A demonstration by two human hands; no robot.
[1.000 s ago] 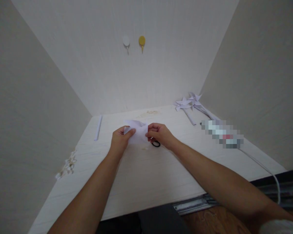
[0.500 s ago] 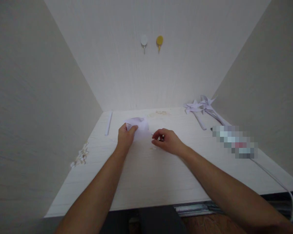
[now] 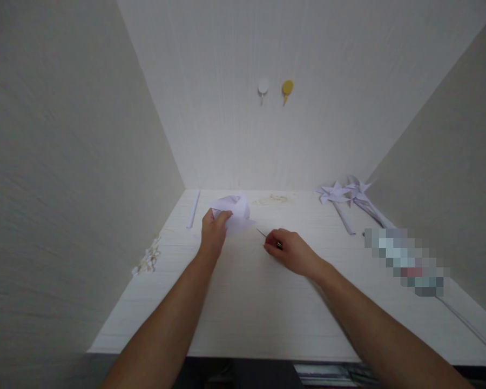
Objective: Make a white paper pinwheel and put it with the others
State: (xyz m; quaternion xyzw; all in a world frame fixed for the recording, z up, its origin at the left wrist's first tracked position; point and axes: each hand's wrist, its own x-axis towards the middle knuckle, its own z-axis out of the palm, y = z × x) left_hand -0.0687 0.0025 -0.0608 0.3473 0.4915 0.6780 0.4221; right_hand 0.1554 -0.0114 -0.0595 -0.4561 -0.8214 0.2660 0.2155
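My left hand is closed on a sheet of white paper, thumb on top. The paper is curled at its upper side, like a part-folded pinwheel head, and a corner points right. To the right of it, my right hand pinches a thin pointed metal tool. Its slim tip points up-left toward the paper, apart from it. A dark shiny part shows between the fingers; the rest is hidden in the hand, so its exact kind is unclear.
Two white paper pinwheels on rolled sticks lie at the back right. A blurred-out object with a cable is on the right. A rolled paper stick and a pile of small white pieces lie left. Walls enclose the table.
My right hand has drawn back from the paper, and the tool's thin tip now shows clearly. The left hand keeps hold of the paper. The whole view has shifted.
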